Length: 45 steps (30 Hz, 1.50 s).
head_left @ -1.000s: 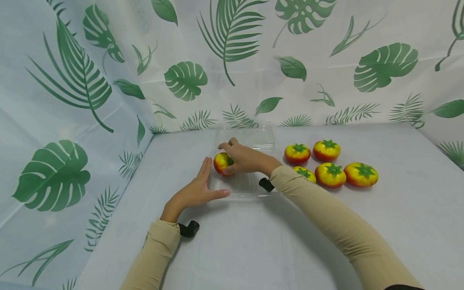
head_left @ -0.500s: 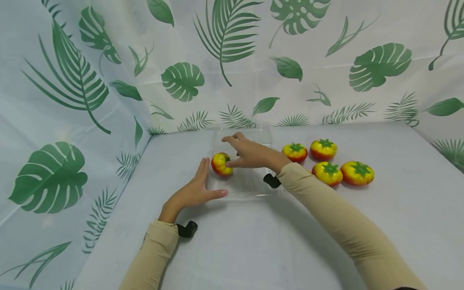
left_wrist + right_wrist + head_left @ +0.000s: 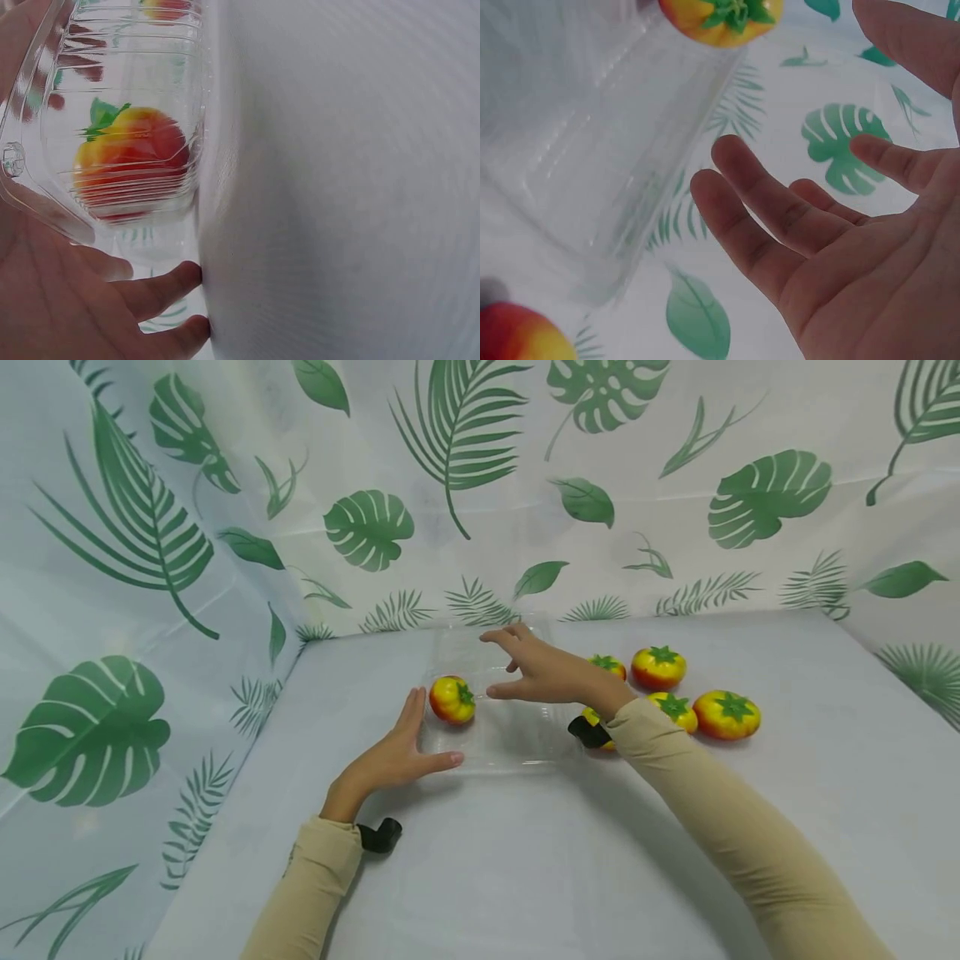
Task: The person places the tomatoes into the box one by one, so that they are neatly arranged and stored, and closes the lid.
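Note:
A clear plastic clamshell box (image 3: 504, 766) lies on the table with its lid (image 3: 456, 647) folded back toward the wall. In its left end sits a yellow-and-red, tomato-like fruit (image 3: 452, 700) with a green star-shaped top; the left wrist view shows this fruit (image 3: 135, 165) through the ribbed wall. My left hand (image 3: 390, 752) stands at the box's left front corner, fingers along the left side and thumb along the front edge. Above the box, my right hand (image 3: 543, 668) is spread and holds nothing, its thumb to the right of the fruit. The right wrist view shows that hand (image 3: 840, 232) with its fingers apart.
Several matching fruits stand to the right of the box, among them one at the back (image 3: 658, 668) and one at the far right (image 3: 726, 716). The right forearm (image 3: 705, 785) partly hides others. A leaf-printed curtain (image 3: 525, 510) closes off the back and left.
My right hand has let go of the fruit in the box and moved right and slightly back from it. The left hand keeps its place at the box. The head view has shifted slightly.

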Each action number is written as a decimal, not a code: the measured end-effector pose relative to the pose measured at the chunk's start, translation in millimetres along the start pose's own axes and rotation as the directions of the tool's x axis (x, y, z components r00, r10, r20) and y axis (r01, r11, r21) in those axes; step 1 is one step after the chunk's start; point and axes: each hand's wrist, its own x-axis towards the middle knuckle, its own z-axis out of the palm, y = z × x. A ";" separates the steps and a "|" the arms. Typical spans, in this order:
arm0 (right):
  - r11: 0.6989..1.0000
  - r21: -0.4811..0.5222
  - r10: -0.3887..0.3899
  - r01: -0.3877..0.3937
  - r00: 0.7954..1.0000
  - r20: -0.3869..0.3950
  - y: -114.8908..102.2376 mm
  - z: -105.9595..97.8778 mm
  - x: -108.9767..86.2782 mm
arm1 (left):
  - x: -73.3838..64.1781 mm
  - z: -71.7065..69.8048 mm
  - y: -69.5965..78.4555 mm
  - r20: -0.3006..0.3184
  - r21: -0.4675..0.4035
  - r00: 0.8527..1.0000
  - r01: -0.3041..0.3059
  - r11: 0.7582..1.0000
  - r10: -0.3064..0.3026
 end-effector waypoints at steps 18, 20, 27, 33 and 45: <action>0.998 0.050 0.038 -0.034 0.995 -0.090 34.6 -23.9 -54.8 | -0.4 2.1 -0.7 0.012 0.003 1.000 -0.023 1.000 0.023; 0.997 0.058 0.058 -0.052 0.994 -0.097 36.5 -27.4 -62.6 | -0.7 1.9 0.1 0.012 0.002 1.000 -0.029 1.000 0.029; 0.994 0.054 0.098 -0.092 0.987 -0.130 43.6 -38.3 -86.7 | -0.5 1.2 0.8 0.012 -0.005 0.999 -0.031 1.000 0.031; 0.987 0.036 0.160 -0.156 0.977 -0.140 53.2 -44.0 -107.4 | -1.1 1.5 0.3 0.013 -0.004 1.000 -0.025 1.000 0.025; 0.963 0.001 0.267 -0.270 0.951 -0.156 88.8 -53.9 -156.9 | -2.7 0.1 -0.5 0.006 -0.017 0.999 -0.038 0.999 0.038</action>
